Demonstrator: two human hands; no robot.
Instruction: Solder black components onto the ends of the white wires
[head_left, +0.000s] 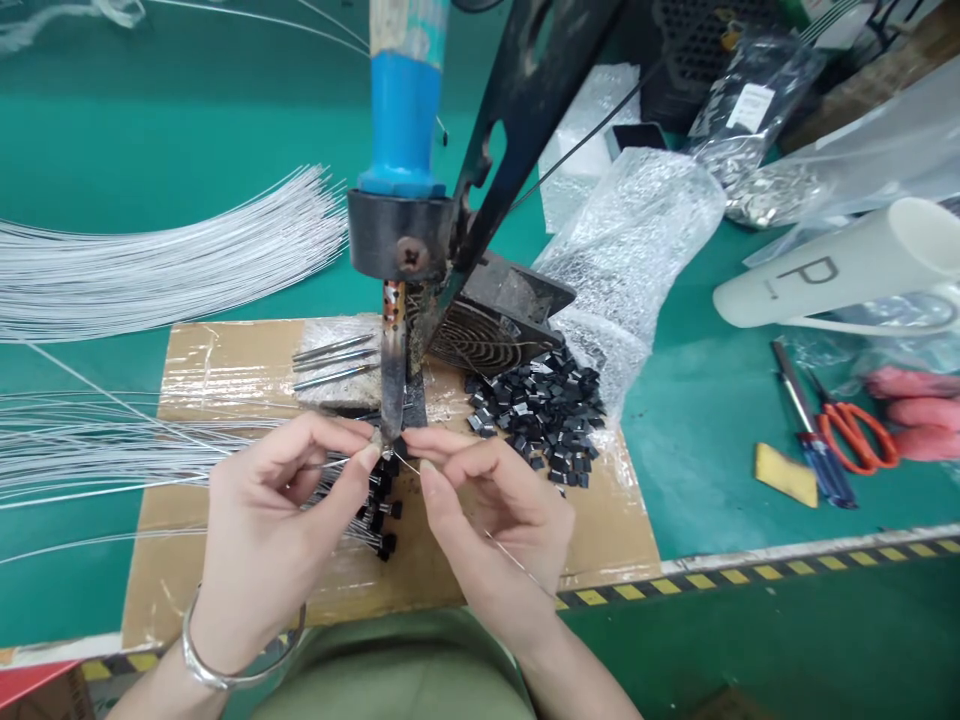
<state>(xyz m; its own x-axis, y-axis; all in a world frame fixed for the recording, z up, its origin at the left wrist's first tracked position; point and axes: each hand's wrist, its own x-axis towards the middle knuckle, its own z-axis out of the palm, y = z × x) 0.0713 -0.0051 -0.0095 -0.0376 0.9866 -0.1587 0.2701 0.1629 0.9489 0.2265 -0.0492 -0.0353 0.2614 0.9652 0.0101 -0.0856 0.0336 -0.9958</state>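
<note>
Just under the tip of a blue-handled soldering iron (393,380), held upright in a black clamp, my two hands nearly meet. My left hand (289,520) pinches a tiny part at the tip, too small to name, with a wire by its fingers. Thin solder wire (517,562) runs through my right hand (499,520), its end reaching the iron tip between pinched thumb and fingers. Below the tip lie wires with black connectors (386,545), partly hidden by my left hand. A heap of loose black connectors (544,410) is right of the iron.
Cardboard (615,520) lies under the work. White wires (247,260) fan out at left. A small fan (480,330) and black bracket (517,110) stand behind the iron. To the right are bubble wrap (637,240), a white cup (832,270), orange scissors (855,437) and a screwdriver (814,440).
</note>
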